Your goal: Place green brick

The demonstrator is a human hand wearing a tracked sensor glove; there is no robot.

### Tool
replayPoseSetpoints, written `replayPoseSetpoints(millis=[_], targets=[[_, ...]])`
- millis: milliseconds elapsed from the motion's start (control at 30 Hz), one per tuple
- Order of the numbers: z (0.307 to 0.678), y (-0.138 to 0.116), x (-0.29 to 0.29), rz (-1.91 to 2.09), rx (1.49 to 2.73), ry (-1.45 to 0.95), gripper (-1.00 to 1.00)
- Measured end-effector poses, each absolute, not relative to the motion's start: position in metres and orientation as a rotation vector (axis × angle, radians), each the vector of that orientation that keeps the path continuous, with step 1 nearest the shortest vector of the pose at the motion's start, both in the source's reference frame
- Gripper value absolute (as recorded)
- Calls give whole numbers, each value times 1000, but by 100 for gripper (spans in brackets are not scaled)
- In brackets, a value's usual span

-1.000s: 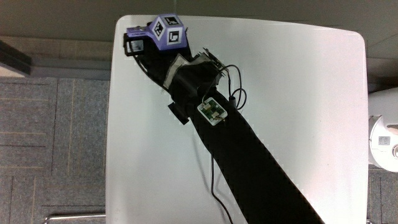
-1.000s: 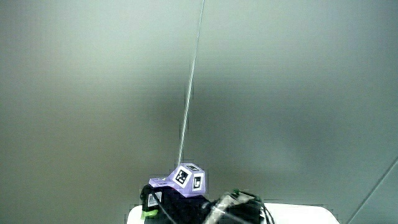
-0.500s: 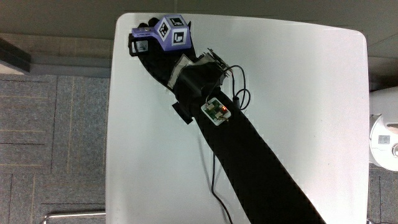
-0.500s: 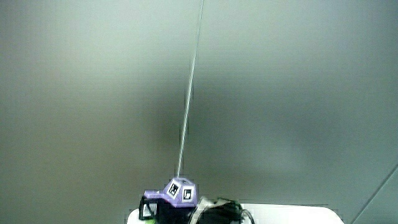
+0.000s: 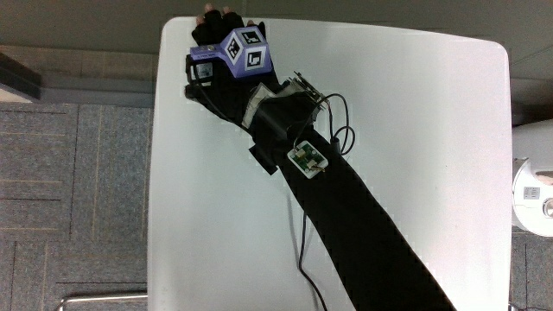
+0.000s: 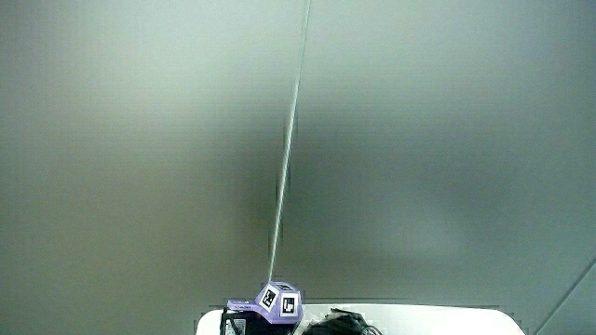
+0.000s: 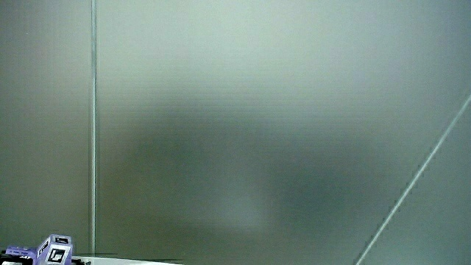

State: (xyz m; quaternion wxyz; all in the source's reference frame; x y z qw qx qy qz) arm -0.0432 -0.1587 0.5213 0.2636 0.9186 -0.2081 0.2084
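Main view: hands [image 5: 226, 60] reach to the surface [image 5: 415, 130] corner farthest from the person; grip state cannot be told, and the green brick is not visible, likely under the palm. Judged mid-placement; next calls for letting go and lifting clear. Side views mostly pale wall; patterned cube [image 6: 277, 302] bears markers, no readable writing.

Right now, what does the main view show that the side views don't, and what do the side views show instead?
Only the main view shows the black-gloved hand at a corner of the white table, its forearm, and a small green circuit board on the sleeve. The side views show mostly pale wall. All share the purple patterned cube. No green brick is visible.
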Motion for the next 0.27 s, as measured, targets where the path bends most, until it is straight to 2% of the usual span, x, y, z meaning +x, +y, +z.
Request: replayPoseSetpoints(millis=[267], targets=[[531,-157,-32,597,2477,-557,-100]])
